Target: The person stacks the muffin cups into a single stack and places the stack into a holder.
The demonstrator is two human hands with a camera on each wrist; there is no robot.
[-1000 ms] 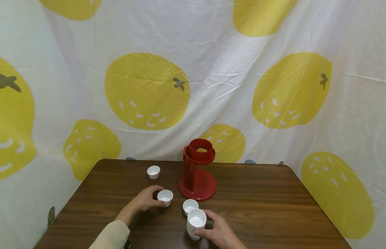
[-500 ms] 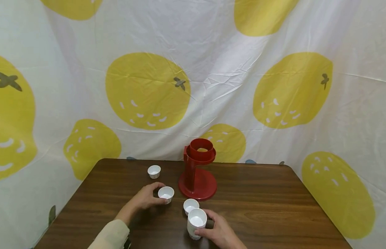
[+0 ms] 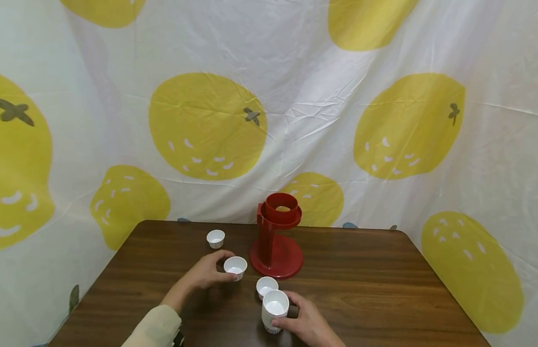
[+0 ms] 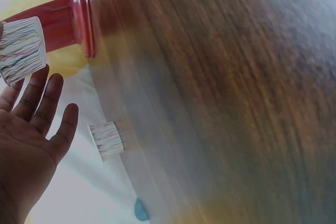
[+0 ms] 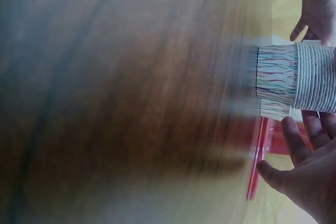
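Observation:
My left hand (image 3: 207, 271) pinches a white paper baking cup (image 3: 235, 266) by its sides, thumb at the front and fingers behind. In the left wrist view this pleated cup (image 4: 23, 48), marked with thin coloured lines, hangs clear of the wooden table. My right hand (image 3: 309, 319) grips a stack of nested paper baking cups (image 3: 272, 315) near the front of the table. Many ribbed rims show along the stack (image 5: 315, 77) in the right wrist view. Directly behind it stands a single baking cup (image 3: 266, 286), partly hidden by the stack.
A red stand (image 3: 265, 243) with a round base and a ring-shaped holder on top rises behind the cups. Another baking cup (image 3: 215, 238) sits at the back left. The wooden table (image 3: 373, 279) ends at a lemon-print cloth (image 3: 312, 115).
My left hand has lifted its baking cup and carried it slightly right and away from me. The right hand stays on the stack, hardly moving.

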